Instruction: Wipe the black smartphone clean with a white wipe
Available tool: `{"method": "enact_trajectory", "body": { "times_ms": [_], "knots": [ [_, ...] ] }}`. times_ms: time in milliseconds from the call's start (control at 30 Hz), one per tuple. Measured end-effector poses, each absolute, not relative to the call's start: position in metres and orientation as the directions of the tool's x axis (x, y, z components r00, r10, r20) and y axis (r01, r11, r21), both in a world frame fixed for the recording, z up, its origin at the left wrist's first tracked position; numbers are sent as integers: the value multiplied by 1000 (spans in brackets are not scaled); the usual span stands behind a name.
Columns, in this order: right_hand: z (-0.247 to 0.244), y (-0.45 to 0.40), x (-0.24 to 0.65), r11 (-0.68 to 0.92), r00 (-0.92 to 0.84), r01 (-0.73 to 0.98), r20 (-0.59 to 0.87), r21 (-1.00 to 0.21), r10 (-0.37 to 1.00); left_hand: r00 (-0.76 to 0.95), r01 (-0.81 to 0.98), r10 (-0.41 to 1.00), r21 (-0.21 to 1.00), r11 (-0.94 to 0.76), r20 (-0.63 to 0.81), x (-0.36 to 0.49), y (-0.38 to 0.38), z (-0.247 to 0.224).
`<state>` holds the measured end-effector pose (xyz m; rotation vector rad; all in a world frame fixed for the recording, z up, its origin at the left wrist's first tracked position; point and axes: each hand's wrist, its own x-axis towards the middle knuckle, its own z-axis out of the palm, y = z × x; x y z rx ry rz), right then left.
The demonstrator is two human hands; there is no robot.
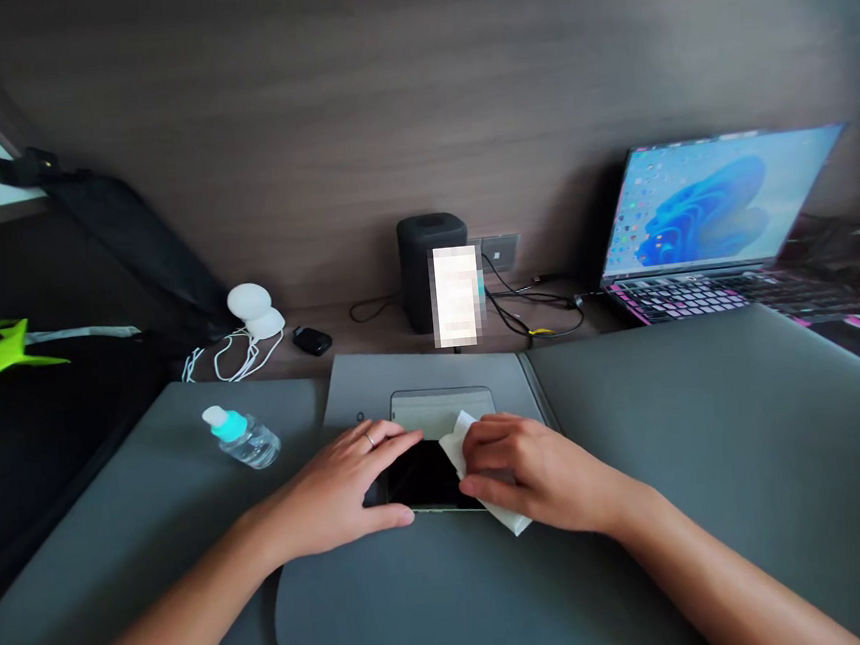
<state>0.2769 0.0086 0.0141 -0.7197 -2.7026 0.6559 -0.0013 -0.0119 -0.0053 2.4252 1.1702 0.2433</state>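
A smartphone [429, 478] with a dark screen lies flat, its long sides running left to right. My left hand [346, 485] grips its left end, fingers along the far edge and thumb at the near edge; a ring is on one finger. In my right hand [537, 469], closed fingers pinch a folded white tissue [514, 522], which rests over the right part of the screen. Just beyond the phone is a pale rounded rectangle [444, 404] on a grey panel [360, 379]. To the left, a clear spray bottle [252, 443] with a turquoise collar lies tilted on the grey mat [191, 514].
At the back stand a black speaker [419, 283], a white round device [252, 306] with a coiled cord, and a small black object [312, 341]. Black cables [541, 308] run beside the speaker. An open laptop [698, 209] is at right; a black bag [55, 426] at left.
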Motion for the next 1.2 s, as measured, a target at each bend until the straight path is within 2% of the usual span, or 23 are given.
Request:
{"method": "enact_trajectory", "body": {
  "times_ms": [133,367,700,967,1200],
  "knots": [
    [14,8,276,757,-831,407,135,-511,539,630,704,775,454,-546,-46,0,-12,-8],
    [14,3,263,773,-901,285,118,-567,418,646,689,762,471,-550,-55,3,-12,-5],
    [18,3,271,711,-845,388,80,-587,528,644,661,765,494,-565,13,0,-11,-4],
    [12,9,276,711,-804,458,92,-534,587,639,664,769,505,-551,-1,0,-9,-4],
    [11,7,274,731,-838,407,95,-547,537,647,671,762,490,-557,-20,-5,-10,-6]
  ]
}}
